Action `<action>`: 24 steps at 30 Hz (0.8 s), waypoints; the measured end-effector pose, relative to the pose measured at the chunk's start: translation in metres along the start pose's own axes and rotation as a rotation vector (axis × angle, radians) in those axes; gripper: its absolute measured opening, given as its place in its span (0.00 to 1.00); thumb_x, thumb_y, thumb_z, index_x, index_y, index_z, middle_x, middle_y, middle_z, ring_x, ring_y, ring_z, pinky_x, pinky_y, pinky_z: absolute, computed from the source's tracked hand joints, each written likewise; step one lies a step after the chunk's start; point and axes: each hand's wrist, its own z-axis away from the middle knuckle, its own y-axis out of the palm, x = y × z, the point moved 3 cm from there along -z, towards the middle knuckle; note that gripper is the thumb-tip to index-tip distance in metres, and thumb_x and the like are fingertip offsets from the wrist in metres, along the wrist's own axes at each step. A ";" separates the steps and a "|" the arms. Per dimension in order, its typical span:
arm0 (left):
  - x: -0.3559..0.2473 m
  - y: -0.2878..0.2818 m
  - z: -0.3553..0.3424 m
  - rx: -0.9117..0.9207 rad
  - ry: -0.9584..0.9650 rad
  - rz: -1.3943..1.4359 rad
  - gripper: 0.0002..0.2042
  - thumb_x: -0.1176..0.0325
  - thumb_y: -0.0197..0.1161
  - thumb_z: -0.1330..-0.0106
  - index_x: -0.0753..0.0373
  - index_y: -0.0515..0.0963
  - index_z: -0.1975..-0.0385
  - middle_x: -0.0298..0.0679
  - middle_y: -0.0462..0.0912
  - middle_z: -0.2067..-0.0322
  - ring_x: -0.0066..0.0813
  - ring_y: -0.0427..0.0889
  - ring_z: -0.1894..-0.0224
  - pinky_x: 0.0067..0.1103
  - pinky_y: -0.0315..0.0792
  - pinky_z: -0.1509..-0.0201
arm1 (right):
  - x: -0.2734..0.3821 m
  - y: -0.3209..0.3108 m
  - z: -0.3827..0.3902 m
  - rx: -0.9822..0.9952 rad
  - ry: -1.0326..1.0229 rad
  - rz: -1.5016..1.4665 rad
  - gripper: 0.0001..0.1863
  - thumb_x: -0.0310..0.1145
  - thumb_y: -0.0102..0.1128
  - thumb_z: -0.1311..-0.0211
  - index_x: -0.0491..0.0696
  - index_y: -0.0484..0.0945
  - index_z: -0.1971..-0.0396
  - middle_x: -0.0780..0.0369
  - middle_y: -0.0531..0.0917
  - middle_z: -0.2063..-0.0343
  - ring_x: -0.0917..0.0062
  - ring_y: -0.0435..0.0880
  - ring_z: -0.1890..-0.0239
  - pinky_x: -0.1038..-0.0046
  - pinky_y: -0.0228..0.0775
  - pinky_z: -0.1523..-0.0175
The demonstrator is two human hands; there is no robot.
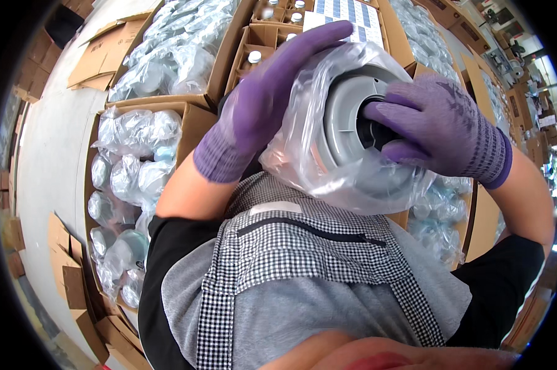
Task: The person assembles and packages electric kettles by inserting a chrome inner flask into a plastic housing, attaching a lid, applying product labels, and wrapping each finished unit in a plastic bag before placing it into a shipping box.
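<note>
A grey round plastic part (338, 131) with a dark central opening sits inside a clear plastic bag (290, 148) in front of my chest. My left hand (260, 92), in a purple knit glove, lies along the left side of the bag with its fingers stretched out flat. From the right, my right hand (436, 126), gloved alike, reaches into the mouth of the bag. Its fingers curl into the central opening of the grey part and hold its inner rim. Their tips are hidden inside the opening.
Open cartons with bagged clear items stand at the left (133, 160), the upper left (186, 55) and the right. Ahead, a divided box (244, 46) holds bottles with white caps; a sheet of blue-and-white labels (371, 21) lies there. Folded cardboard (65, 262) stands on the floor at left.
</note>
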 end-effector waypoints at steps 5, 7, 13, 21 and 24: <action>-0.020 0.001 0.013 -0.110 0.191 -0.739 0.18 0.62 0.75 0.44 0.61 0.85 0.55 0.45 0.82 0.49 0.33 0.82 0.47 0.28 0.78 0.44 | -0.019 0.022 0.029 -0.542 0.279 -0.762 0.18 0.41 0.62 0.32 0.46 0.80 0.49 0.69 0.79 0.74 0.82 0.78 0.73 0.77 0.72 0.67; -0.024 0.002 0.000 -0.146 0.368 -0.699 0.07 0.66 0.68 0.36 0.61 0.88 0.64 0.39 0.87 0.66 0.27 0.87 0.63 0.23 0.82 0.57 | -0.027 0.019 0.041 -0.715 0.368 -1.014 0.19 0.41 0.58 0.28 0.43 0.78 0.47 0.71 0.76 0.77 0.88 0.71 0.76 0.84 0.65 0.70; -0.063 0.023 -0.032 -0.054 0.118 -0.629 0.10 0.65 0.66 0.34 0.66 0.84 0.62 0.38 0.85 0.69 0.28 0.84 0.65 0.24 0.77 0.59 | -0.019 0.002 0.054 -0.324 0.116 -0.477 0.31 0.47 0.76 0.46 0.43 0.79 0.48 0.63 0.79 0.59 0.81 0.78 0.65 0.78 0.74 0.61; -0.077 0.062 -0.051 0.325 0.964 -0.987 0.13 0.61 0.74 0.43 0.60 0.83 0.65 0.42 0.81 0.58 0.36 0.77 0.58 0.31 0.70 0.48 | -0.021 0.009 0.034 -0.338 0.236 0.228 0.20 0.30 0.67 0.42 0.45 0.79 0.49 0.56 0.82 0.51 0.66 0.84 0.50 0.64 0.76 0.42; -0.081 0.017 -0.041 0.237 0.699 -0.862 0.15 0.55 0.66 0.37 0.61 0.83 0.64 0.41 0.82 0.62 0.32 0.80 0.62 0.27 0.73 0.54 | -0.023 0.007 0.030 -0.594 0.266 -0.580 0.15 0.29 0.61 0.35 0.43 0.79 0.50 0.58 0.84 0.53 0.69 0.85 0.52 0.67 0.77 0.43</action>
